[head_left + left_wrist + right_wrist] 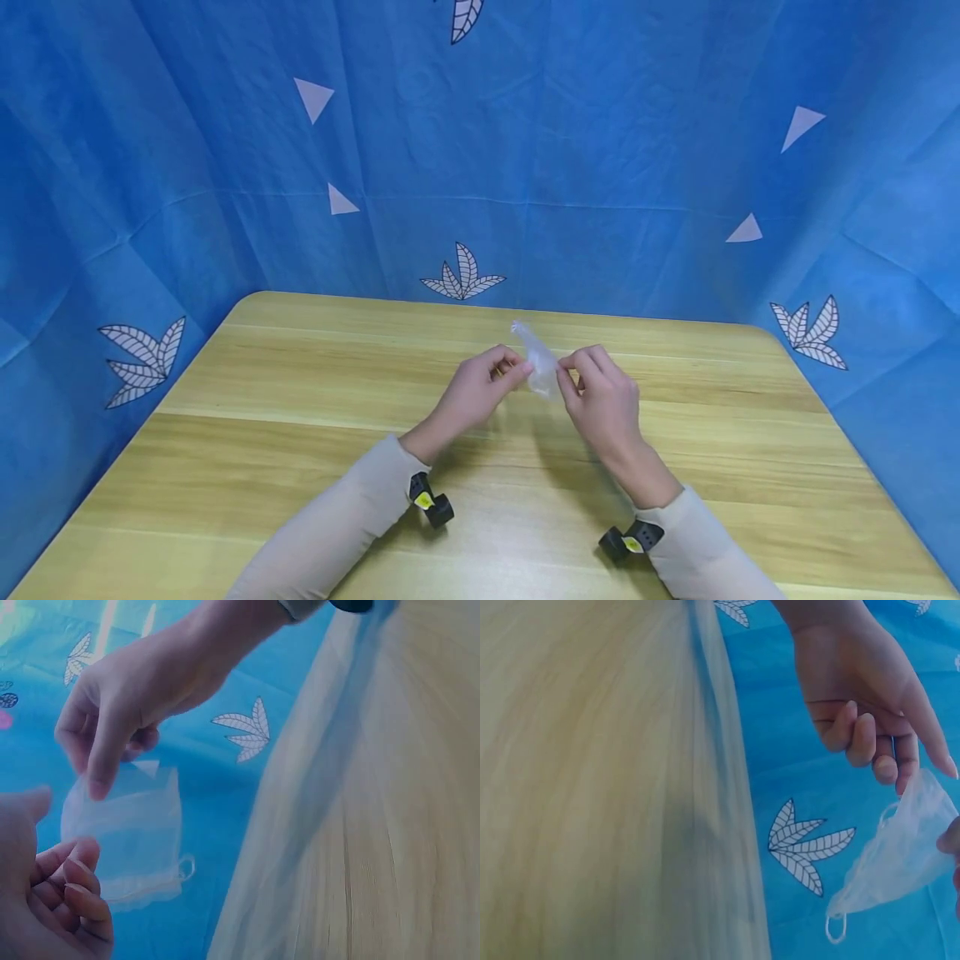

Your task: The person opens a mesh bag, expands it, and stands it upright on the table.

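Note:
A small sheer white drawstring pouch [542, 375] is held up between the two hands over the table. My left hand [482, 385] pinches one side with thumb and forefinger, its other fingers curled. On the opposite side, the thumb and fingers of my right hand [603, 402] grip the pouch by its edge. In the left wrist view the pouch [142, 832] spreads out flat, a cord loop sticking out at its gathered end. Two cord loops show on the pouch [900, 859] in the right wrist view, where my right hand is mostly cut off by the frame edge.
A light wood-grain table [262, 467] lies under both hands. Blue curtain [570, 167] with leaf and triangle prints hangs behind and along both sides. Each sleeved wrist carries a small black camera [438, 510].

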`<state>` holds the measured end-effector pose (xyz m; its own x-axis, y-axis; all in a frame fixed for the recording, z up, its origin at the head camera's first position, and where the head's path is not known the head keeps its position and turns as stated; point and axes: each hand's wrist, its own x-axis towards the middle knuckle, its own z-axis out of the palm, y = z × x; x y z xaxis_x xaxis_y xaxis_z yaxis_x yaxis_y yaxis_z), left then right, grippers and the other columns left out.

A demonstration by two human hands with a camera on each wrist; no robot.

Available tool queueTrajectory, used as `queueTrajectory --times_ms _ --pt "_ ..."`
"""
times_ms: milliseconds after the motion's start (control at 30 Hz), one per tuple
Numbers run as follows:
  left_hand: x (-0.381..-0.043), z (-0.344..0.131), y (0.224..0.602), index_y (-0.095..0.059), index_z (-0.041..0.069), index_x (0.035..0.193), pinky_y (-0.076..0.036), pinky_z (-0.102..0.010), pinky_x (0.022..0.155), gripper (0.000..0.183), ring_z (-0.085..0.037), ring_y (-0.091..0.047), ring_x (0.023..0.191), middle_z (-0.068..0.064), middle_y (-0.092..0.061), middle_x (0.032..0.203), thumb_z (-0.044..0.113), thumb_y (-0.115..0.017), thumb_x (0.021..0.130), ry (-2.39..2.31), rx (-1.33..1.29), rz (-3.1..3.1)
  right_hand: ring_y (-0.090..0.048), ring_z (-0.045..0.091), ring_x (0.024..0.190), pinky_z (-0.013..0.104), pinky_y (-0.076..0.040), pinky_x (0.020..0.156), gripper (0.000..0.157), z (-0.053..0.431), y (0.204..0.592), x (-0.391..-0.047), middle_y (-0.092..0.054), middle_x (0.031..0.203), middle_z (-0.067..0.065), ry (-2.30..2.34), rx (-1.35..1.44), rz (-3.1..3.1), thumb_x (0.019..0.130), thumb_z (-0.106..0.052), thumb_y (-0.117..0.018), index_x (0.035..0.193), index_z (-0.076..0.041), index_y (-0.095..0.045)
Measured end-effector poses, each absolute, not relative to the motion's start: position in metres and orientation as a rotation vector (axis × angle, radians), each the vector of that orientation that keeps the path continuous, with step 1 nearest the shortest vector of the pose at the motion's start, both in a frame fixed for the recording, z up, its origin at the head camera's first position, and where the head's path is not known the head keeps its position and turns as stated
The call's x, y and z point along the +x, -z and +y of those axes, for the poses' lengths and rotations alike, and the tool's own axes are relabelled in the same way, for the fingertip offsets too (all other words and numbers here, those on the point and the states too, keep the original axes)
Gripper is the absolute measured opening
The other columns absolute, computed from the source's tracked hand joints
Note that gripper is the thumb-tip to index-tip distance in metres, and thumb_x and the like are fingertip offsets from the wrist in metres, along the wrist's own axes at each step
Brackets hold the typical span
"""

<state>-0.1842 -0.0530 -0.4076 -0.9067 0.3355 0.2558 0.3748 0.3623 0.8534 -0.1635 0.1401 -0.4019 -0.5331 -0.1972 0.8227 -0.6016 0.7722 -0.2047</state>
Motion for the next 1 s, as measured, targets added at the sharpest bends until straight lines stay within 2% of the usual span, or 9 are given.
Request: queueTrajectory --times_ms 167,300,433,500,600,733,900,1000 --pt "-0.185 -0.053 0.410 -0.061 0.017 0.085 -0.036 -0.027 0.052 0.036 -0.014 -0.044 0.059 -0.003 -0.056 0.071 0.049 -0.052 0.099 1.673 -0.652 -2.571 -0.054 0.017 0.054 0.030 -0.043 0.044 0.014 0.138 0.402 -0.162 -0.059 0.079 0.005 -0.610 0.686 -2.087 0.079 0.000 -0.075 0.081 -0.006 -0.063" --pt "-0.182 -0.052 0.408 -0.056 0.018 0.091 -0.038 -0.025 0.051 0.029 -0.011 -0.045 0.059 0.005 -0.056 0.075 0.047 -0.061 0.095 1.521 -0.642 -2.556 -0.053 0.016 0.055 0.028 -0.041 0.045 0.015 0.138 0.403 -0.162 -0.059 0.080 0.005 -0.592 0.676 -2.107 0.079 0.000 -0.076 0.084 -0.007 -0.064" --pt "-0.174 -0.050 0.404 -0.052 0.017 0.099 -0.035 -0.022 0.048 0.036 -0.008 -0.040 0.054 0.008 -0.053 0.081 0.044 -0.073 0.087 1.156 -0.724 -2.548 -0.052 0.015 0.057 0.027 -0.040 0.046 0.013 0.139 0.405 -0.163 -0.060 0.082 0.005 -0.584 0.668 -2.150 0.081 -0.002 -0.076 0.087 -0.007 -0.065" --pt "-0.171 -0.049 0.404 -0.054 0.014 0.102 -0.033 -0.021 0.047 0.037 -0.007 -0.038 0.052 0.007 -0.052 0.081 0.041 -0.074 0.087 0.969 -0.773 -2.528 -0.052 0.016 0.057 0.027 -0.041 0.046 0.009 0.139 0.406 -0.163 -0.061 0.082 0.005 -0.595 0.685 -2.168 0.085 -0.006 -0.073 0.089 -0.007 -0.065" --pt "-0.170 -0.049 0.405 -0.056 0.012 0.103 -0.032 -0.020 0.045 0.027 -0.007 -0.038 0.050 0.006 -0.053 0.081 0.031 -0.071 0.090 0.802 -0.810 -2.474 -0.054 0.016 0.057 0.027 -0.043 0.047 0.006 0.137 0.407 -0.162 -0.061 0.083 0.003 -0.621 0.717 -2.178 0.088 -0.009 -0.070 0.089 -0.007 -0.065" --pt "-0.172 -0.051 0.409 -0.058 0.012 0.097 -0.028 -0.019 0.041 0.009 -0.004 -0.035 0.044 0.007 -0.058 0.075 0.016 -0.064 0.092 0.760 -0.786 -2.410 -0.055 0.015 0.058 0.028 -0.045 0.048 0.008 0.135 0.407 -0.161 -0.062 0.084 0.002 -0.630 0.740 -2.192 0.086 -0.009 -0.072 0.091 -0.008 -0.065" --pt "-0.176 -0.056 0.410 -0.058 0.009 0.095 -0.028 -0.019 0.040 0.004 -0.002 -0.035 0.043 0.003 -0.064 0.075 0.012 -0.060 0.093 0.809 -0.704 -2.342 -0.054 0.015 0.060 0.029 -0.043 0.048 0.022 0.134 0.407 -0.159 -0.063 0.087 0.004 -0.580 0.662 -2.284 0.082 -0.013 -0.078 0.099 -0.008 -0.065" --pt "-0.179 -0.058 0.411 -0.056 0.009 0.095 -0.029 -0.019 0.041 0.003 -0.003 -0.037 0.045 0.002 -0.064 0.076 0.011 -0.058 0.094 0.846 -0.672 -2.314 -0.052 0.015 0.060 0.029 -0.041 0.048 0.024 0.135 0.407 -0.158 -0.061 0.086 0.004 -0.560 0.570 -2.341 0.083 -0.015 -0.078 0.100 -0.008 -0.063"
